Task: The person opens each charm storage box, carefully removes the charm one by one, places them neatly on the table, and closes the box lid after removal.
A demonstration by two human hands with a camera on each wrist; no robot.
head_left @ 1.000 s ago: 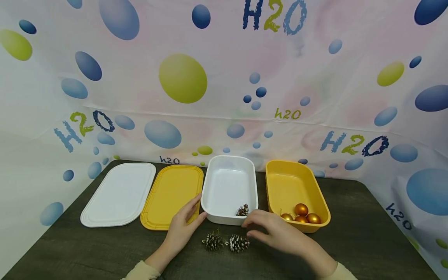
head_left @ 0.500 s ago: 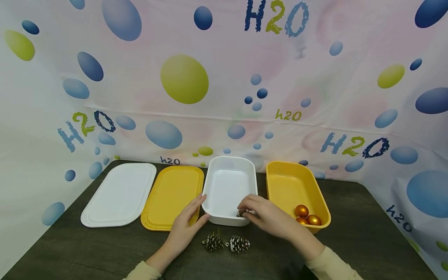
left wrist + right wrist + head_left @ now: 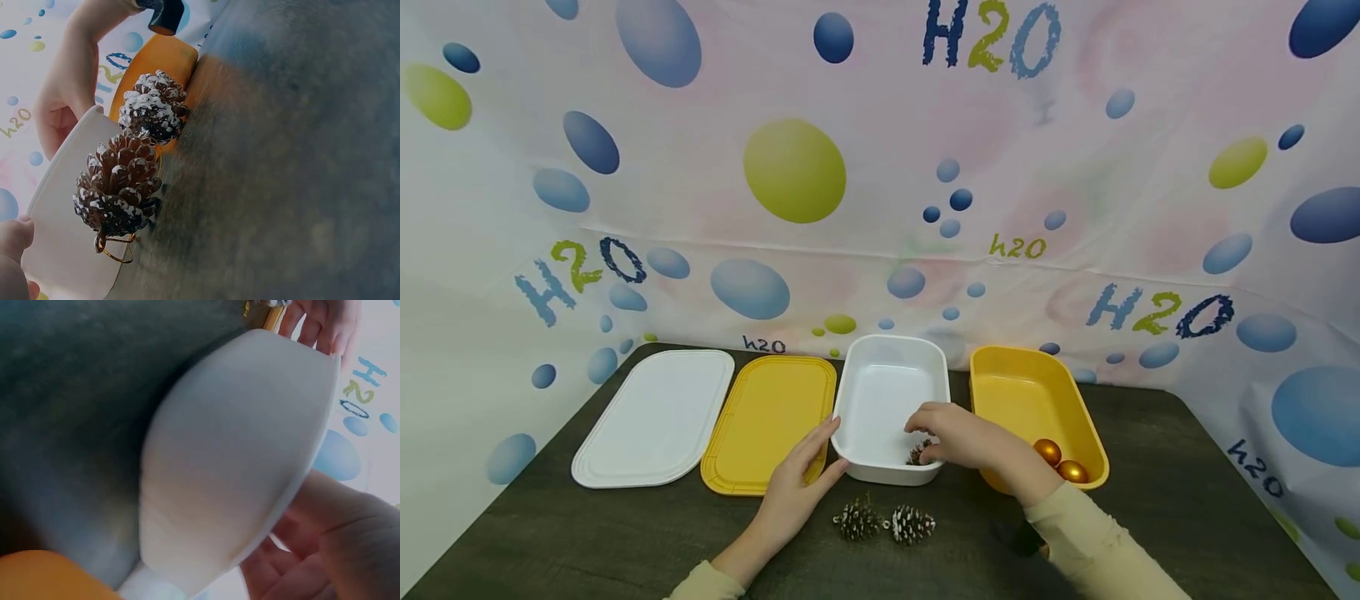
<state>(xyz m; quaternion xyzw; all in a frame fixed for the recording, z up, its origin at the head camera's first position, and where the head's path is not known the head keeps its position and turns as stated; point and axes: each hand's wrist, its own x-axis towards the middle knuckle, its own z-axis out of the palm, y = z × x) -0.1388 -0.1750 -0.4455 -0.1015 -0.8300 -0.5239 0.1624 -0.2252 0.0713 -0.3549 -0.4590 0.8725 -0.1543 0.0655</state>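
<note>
Behind the dark desk [image 3: 1180, 483] hangs a pale cloth [image 3: 880, 108], printed with dots and lettering. On the desk stands a white container [image 3: 883, 400]; inside, at its near right corner, lies one pinecone [image 3: 917, 452]. To the right of the white container is a yellow container [image 3: 1011, 400], where two golden balls [image 3: 1072, 472] are visible. To its left lie a yellow lid [image 3: 771, 408] and, farther, a white lid [image 3: 655, 417]. Just before it, two frosted pinecones [image 3: 912, 524] are on the desk, end to end.

The left hand [image 3: 797, 481] has its fingers extended and touches the left near corner of the white container. The right hand [image 3: 958, 433] reaches over its right rim, with bent fingers parted from the thumb; they do not close round the pinecone. Half a second ago these fingers covered it; now they are raised above it.

The right forearm hides part of the yellow container, and one ball fewer is seen. Whether the thumb touches the pinecone, I cannot tell. Something dark below the right sleeve [image 3: 1090, 533] is too blurred to name.
</note>
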